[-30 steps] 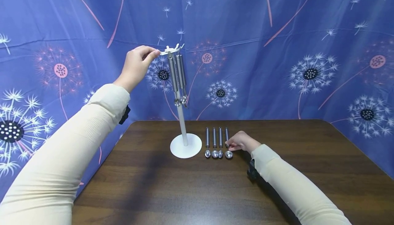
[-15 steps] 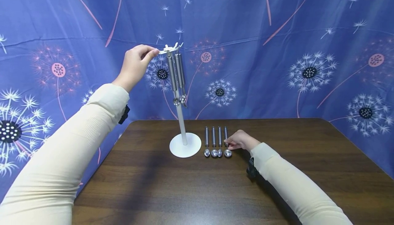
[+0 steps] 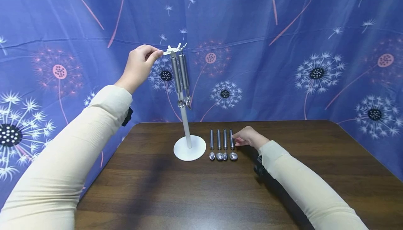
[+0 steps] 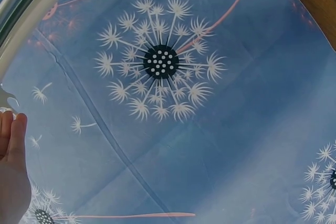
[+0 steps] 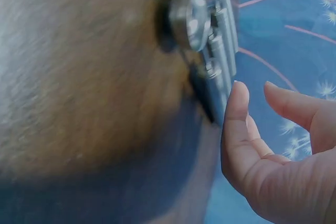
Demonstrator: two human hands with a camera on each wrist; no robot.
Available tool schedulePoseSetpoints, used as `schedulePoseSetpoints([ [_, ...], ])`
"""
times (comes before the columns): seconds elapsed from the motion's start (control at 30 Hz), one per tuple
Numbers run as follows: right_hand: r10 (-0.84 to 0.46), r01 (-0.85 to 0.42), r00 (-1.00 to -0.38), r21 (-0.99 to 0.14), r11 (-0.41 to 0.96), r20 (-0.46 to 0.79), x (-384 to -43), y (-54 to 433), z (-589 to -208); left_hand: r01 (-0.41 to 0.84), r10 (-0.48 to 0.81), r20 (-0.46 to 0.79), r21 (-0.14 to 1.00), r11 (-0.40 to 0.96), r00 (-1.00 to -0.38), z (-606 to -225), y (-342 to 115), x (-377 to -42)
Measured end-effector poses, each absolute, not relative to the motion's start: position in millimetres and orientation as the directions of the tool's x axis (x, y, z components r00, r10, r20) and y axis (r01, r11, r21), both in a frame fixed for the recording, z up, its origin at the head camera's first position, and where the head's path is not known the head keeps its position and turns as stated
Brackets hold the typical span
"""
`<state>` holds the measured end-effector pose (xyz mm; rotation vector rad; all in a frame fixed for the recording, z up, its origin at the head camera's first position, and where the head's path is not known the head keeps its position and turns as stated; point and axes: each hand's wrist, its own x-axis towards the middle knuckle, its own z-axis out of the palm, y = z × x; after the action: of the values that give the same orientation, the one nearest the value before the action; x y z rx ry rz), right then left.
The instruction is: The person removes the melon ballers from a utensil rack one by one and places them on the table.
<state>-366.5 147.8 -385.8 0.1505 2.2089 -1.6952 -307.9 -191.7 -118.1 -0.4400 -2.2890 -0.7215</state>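
Observation:
A white stand (image 3: 185, 121) rises on a round base, with several spoke-like hooks (image 3: 173, 50) at its top. My left hand (image 3: 136, 67) pinches the tip of one hook between thumb and fingers. Metal utensils (image 3: 179, 72) hang from the hooks. On the table lies a row of several long-handled metal spoons (image 3: 219, 141), side by side, bowls towards me. My right hand (image 3: 250, 137) is at the handle of the rightmost one, a round-bowled spoon (image 3: 233, 156). In the right wrist view, the thumb and fingers (image 5: 239, 103) are spread apart beside the handles.
The brown wooden table (image 3: 201, 191) carries the stand left of the spoons. Behind it hangs a blue dandelion-print cloth (image 3: 261, 65), close to the table's far edge.
My right hand has slid from near the bowl of the rightmost spoon up its handle, away from me. The left hand stays on the hook.

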Motion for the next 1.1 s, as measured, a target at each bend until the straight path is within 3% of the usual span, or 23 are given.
schedulePoseSetpoints([
  [0.6, -0.253, 0.078, -0.961, -0.987, 0.143, -0.113, -364, 106, -318, 0.459, 0.182, 0.617, 0.327, 0.826, -0.766, -109, -196, -300],
  [1.1, -0.284, 0.002, -0.959, -0.999, 0.046, -0.015, -356, 68, -259, 0.453, 0.223, 0.585, 0.283, 0.845, -0.780, -105, -196, -299],
])
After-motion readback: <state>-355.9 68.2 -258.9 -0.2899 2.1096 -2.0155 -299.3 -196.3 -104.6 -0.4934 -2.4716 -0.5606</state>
